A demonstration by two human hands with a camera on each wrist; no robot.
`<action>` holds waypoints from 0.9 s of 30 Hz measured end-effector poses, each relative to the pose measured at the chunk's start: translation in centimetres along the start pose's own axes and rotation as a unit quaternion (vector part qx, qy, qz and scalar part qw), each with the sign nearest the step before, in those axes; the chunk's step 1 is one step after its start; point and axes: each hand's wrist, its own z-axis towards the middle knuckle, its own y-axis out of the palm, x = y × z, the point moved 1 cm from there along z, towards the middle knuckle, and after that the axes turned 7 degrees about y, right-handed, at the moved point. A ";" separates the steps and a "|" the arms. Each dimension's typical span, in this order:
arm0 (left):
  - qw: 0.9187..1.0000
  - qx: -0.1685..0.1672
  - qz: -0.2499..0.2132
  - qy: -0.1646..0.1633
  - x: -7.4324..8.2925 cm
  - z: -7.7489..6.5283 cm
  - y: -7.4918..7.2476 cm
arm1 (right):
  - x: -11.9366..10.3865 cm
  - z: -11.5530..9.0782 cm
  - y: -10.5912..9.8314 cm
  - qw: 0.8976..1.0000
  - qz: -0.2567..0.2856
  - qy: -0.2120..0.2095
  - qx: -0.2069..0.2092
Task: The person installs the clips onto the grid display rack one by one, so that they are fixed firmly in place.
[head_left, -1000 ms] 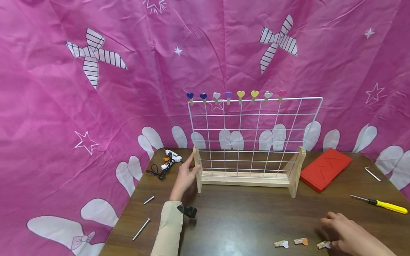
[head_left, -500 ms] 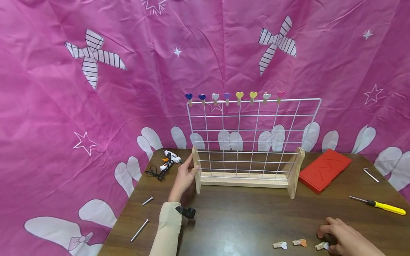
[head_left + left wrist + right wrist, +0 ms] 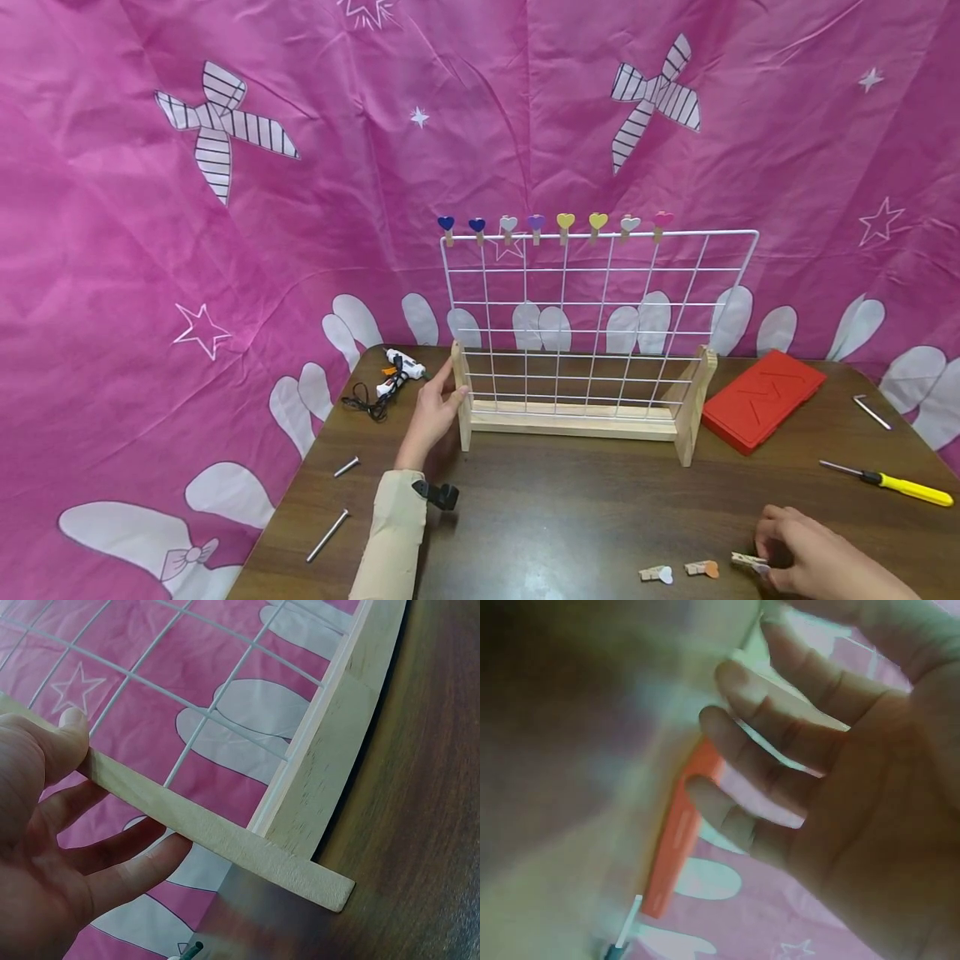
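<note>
My left hand [image 3: 435, 412] grips the left wooden upright [image 3: 462, 417] of a stand that holds a white wire grid [image 3: 705, 234]. In the left wrist view, the thumb lies on one side of that wooden upright [image 3: 225, 836] and the fingers on the other. At the front right, my right hand [image 3: 806, 550] pinches a small wooden clothespin [image 3: 742, 559] by its pale heart end; it is tilted. Left of it lie a clothespin with an orange heart [image 3: 702, 569] and one with a white heart [image 3: 656, 574]. Several heart clothespins [image 3: 566, 223] line the grid's top bar.
A red case [image 3: 765, 400] lies right of the stand, near a hex key [image 3: 872, 412] and a yellow-handled screwdriver [image 3: 892, 483]. On the left are a glue gun [image 3: 405, 364] with a black cord and two bolts [image 3: 327, 536]. A pink curtain [image 3: 360, 208] hangs behind the table.
The fingers of my right hand have closed on the nearest clothespin, which has turned and tipped up at its wooden end. My left hand keeps its hold on the stand.
</note>
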 end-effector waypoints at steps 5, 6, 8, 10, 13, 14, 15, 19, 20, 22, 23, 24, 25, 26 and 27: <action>1.000 -0.003 0.003 -0.007 0.2 -0.1 0.0 | -1.8 -0.1 -1.9 0.980 0.008 -0.122 0.154; 1.000 -0.004 0.002 -0.004 0.4 -0.1 -0.1 | -2.3 -0.1 -2.4 0.971 0.000 -0.138 0.194; 1.000 -0.009 0.004 0.011 1.4 -0.2 -0.2 | -3.4 -0.1 -3.7 0.956 -0.007 -0.153 0.249; 1.000 -0.010 0.005 0.021 2.4 -0.2 -0.4 | -4.7 0.0 -5.1 0.946 -0.016 -0.152 0.284; 1.000 -0.010 0.010 0.028 3.8 -0.2 -0.6 | -6.6 0.4 -7.5 0.936 -0.013 -0.164 0.311; 1.000 -0.009 0.010 0.027 3.9 -0.2 -0.6 | -7.2 0.5 -8.3 0.934 -0.014 -0.165 0.318; 1.000 -0.008 0.007 0.022 3.5 -0.1 -0.5 | -7.8 0.7 -9.1 0.930 -0.012 -0.171 0.326; 1.000 -0.007 0.005 0.008 1.6 0.1 -0.2 | -9.8 1.6 -12.2 0.912 -0.018 -0.196 0.359; 1.000 -0.005 0.002 0.004 1.0 0.2 -0.1 | -10.3 1.8 -12.9 0.909 -0.024 -0.200 0.366; 1.000 -0.001 0.007 0.003 0.2 0.2 0.0 | -11.2 2.1 -14.4 0.902 -0.045 -0.201 0.379; 1.000 0.000 0.008 0.009 0.0 0.1 0.0 | -11.7 2.2 -15.1 0.901 -0.057 -0.198 0.383; 1.000 0.002 0.008 0.014 0.0 0.1 0.0 | -12.2 2.3 -15.9 0.900 -0.067 -0.194 0.385; 1.000 0.004 0.009 0.019 -0.1 0.1 -0.1 | -12.7 2.4 -16.6 0.899 -0.077 -0.191 0.386; 1.000 0.005 0.012 0.021 -0.1 0.0 -0.1 | -13.2 2.6 -17.4 0.898 -0.090 -0.189 0.387; 1.000 0.006 0.014 0.023 -0.1 0.0 -0.1 | -13.6 2.8 -18.1 0.896 -0.099 -0.191 0.389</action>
